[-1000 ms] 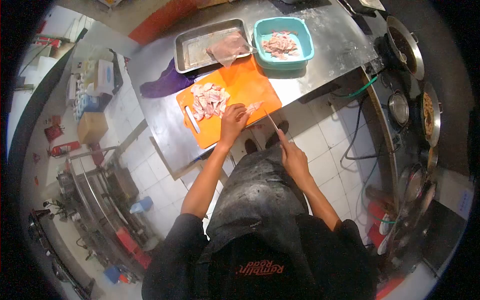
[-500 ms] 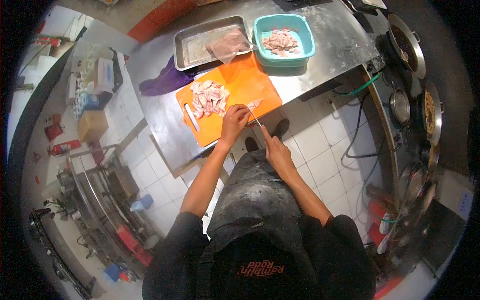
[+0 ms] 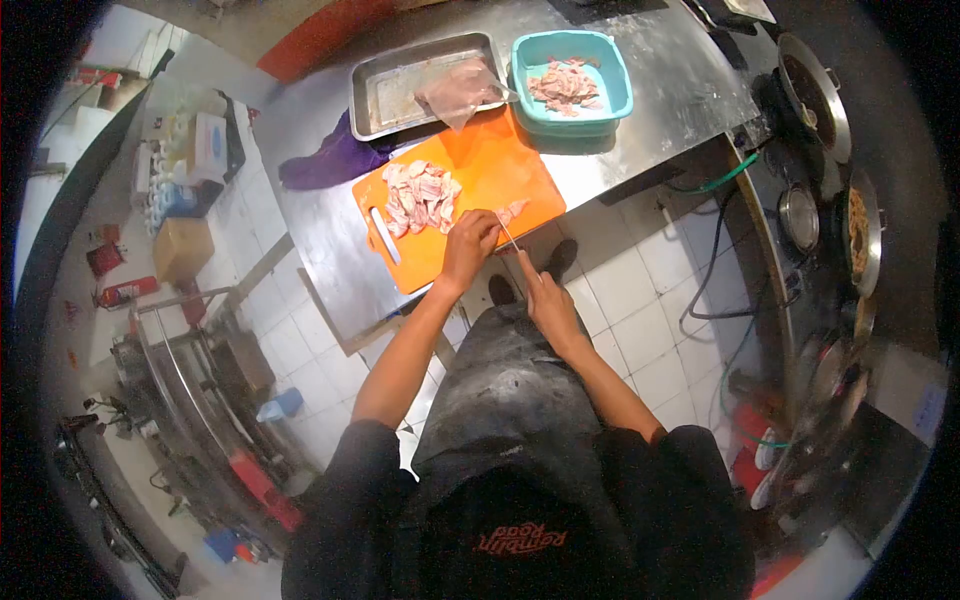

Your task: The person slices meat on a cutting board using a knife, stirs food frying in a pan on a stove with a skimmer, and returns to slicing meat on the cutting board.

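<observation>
An orange cutting board (image 3: 520, 165) lies at the near edge of the steel table. My right hand (image 3: 549, 305) grips a knife (image 3: 511, 236) by its handle, with the blade pointing to the board's front edge. Beside the blade, my left hand (image 3: 472, 240) is closed, its curled fingers pressed down on raw meat that they mostly hide. A small strip of pale pink meat (image 3: 512, 212) shows just past those fingers. Left of them sits a heap of cut raw meat (image 3: 420, 198). A white-edged handle slot (image 3: 384, 235) is at the board's left end.
Behind the board stand a metal tray (image 3: 385, 100) with meat in a plastic bag (image 3: 462, 90) and a turquoise basin (image 3: 572, 122) holding meat pieces. A purple cloth (image 3: 330, 165) lies on the left. Woks (image 3: 862, 235) line the right side; a dark hose (image 3: 690, 300) hangs there.
Both hands stay almost in place, the right hand and knife shifting very slightly left. The meat heap, tray and basin look the same.
</observation>
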